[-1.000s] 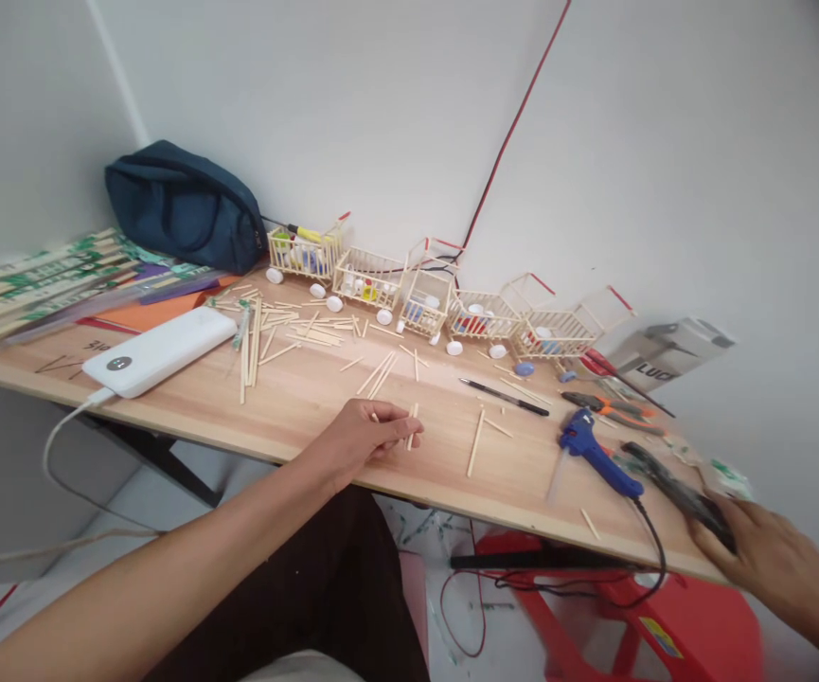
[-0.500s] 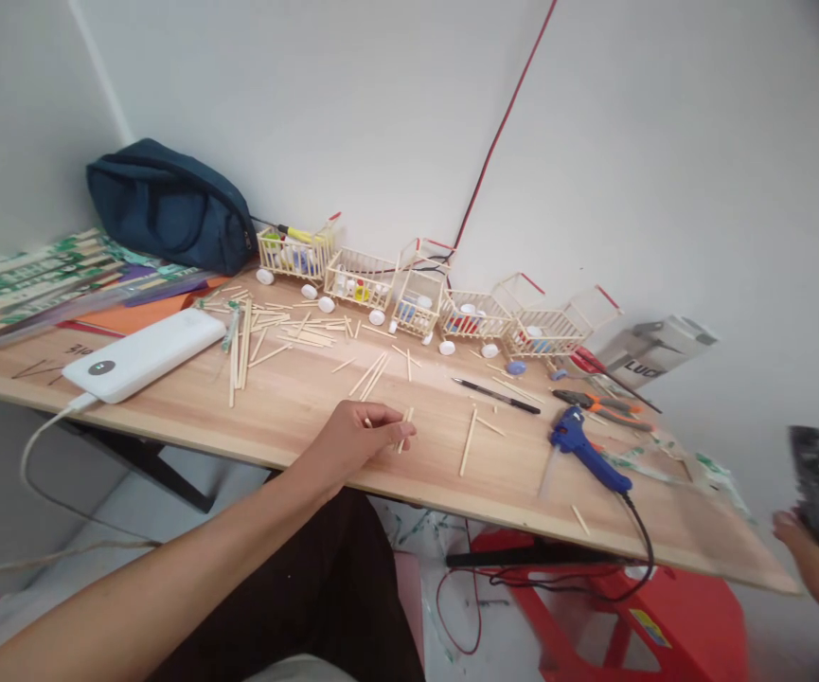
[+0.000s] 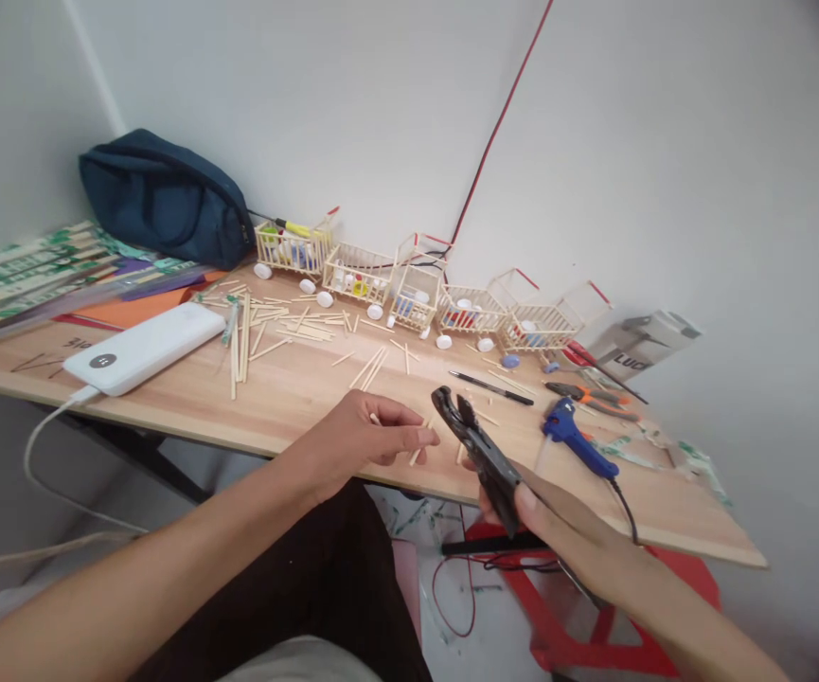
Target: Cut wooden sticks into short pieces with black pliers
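Here, the table [image 3: 295, 393] carries a bag [image 3: 160, 201], a power bank [image 3: 145, 348] and a row of carts [image 3: 409, 289]. Over its near edge the right hand [image 3: 569, 532] is clamped on a cutter [image 3: 478, 453], jaws parted, just beside the left hand [image 3: 370, 434], whose fingers are pinched on a stick [image 3: 374, 418].

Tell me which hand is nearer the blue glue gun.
Right. The right hand, gripping black cutters, is just in front of the blue glue gun, off the table edge; the left hand is farther to the gun's left.
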The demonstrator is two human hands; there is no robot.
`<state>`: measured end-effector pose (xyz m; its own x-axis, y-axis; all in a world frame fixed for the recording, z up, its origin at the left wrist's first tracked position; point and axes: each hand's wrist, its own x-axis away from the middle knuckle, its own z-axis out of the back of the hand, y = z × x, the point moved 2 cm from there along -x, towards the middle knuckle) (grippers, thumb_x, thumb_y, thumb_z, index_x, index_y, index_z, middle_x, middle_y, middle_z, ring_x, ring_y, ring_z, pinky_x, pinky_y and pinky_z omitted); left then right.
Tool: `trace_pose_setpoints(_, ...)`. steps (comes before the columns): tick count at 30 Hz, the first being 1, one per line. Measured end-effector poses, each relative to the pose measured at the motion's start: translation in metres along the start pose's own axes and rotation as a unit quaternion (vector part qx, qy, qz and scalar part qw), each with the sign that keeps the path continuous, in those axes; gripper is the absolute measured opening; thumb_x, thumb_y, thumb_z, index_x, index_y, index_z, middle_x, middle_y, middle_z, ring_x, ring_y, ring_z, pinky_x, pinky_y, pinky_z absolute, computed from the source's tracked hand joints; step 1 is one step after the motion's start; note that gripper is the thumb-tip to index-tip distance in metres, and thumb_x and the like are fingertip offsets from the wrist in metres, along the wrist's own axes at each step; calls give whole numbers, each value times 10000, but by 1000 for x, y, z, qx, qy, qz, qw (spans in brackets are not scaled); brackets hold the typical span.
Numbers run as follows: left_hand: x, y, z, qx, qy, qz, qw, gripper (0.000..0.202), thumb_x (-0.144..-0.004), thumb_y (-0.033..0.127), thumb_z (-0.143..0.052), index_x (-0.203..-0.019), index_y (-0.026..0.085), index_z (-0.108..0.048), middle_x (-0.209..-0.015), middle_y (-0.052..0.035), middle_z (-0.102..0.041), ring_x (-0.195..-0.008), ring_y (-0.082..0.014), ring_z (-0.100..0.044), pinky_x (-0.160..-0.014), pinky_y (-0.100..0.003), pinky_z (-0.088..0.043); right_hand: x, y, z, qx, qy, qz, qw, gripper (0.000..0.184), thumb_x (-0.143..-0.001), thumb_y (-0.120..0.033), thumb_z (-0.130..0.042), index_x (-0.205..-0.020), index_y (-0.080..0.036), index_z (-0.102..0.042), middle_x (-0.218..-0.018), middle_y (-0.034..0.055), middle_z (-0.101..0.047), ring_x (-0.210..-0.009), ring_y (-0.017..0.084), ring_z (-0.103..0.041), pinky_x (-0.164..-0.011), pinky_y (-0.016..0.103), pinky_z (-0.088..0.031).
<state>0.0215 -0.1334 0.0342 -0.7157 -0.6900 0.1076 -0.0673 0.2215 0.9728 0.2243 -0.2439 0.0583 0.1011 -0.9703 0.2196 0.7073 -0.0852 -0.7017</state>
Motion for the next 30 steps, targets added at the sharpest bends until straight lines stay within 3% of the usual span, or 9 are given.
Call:
trace_pose_setpoints(4,-1,-5,4,28,-8,23,999,295,-704,379,-738,-762,90,-717,-599,-9,-579,-496,-42,-307,-490,-233,-166,-4,-14,3,-12,-79,-18,997,574,-928,-611,-293,-1198,-200,-591,-1027,91,-660,-935,236,-592,-875,378,-480)
trace_pose_setpoints(9,-3,-12,4,46,-16,39,998,324,-676,395,-758,-729,80,-704,-581,-9,-561,-487,-39,-314,-479,-230,-162,-5,-15,2,-11,-74,-22,997,565,-918,-596,-359,-1269,-205,-565,-1120,96,-652,-1081,274,-561,-996,420,-409)
trace_pose_setpoints(14,-3,-12,2,60,-20,50,997,296,-642,378,-777,-675,96,-691,-539,9,-530,-473,-35,-309,-471,-225,-161,-8,-13,-2,-8,-80,-13,997,503,-930,-583,-340,-1106,-198,-611,-926,61,-657,-907,226,-591,-874,364,-463)
trace_pose_setpoints(20,-5,-13,3,55,-24,63,996,320,-628,399,-783,-725,101,-723,-510,20,-484,-478,-44,-292,-463,-226,-155,-9,-10,-3,14,-75,6,997,450,-941,-558,-345,-979,-184,-594,-844,43,-611,-778,176,-545,-700,277,-443)
trace_pose_setpoints(25,-7,-17,3,56,-43,59,996,351,-644,393,-773,-778,71,-736,-499,32,-427,-478,-40,-266,-470,-233,-141,-9,-9,-4,23,-61,3,998,453,-930,-564,-373,-1040,-179,-584,-806,25,-584,-712,149,-504,-630,244,-406)
trace_pose_setpoints(30,-6,-18,2,55,-45,63,995,363,-652,397,-764,-793,64,-738,-540,7,-488,-478,-40,-280,-476,-238,-141,-9,-7,-4,34,-49,2,998,450,-925,-556,-388,-1044,-178,-601,-804,21,-606,-729,159,-534,-626,244,-410)
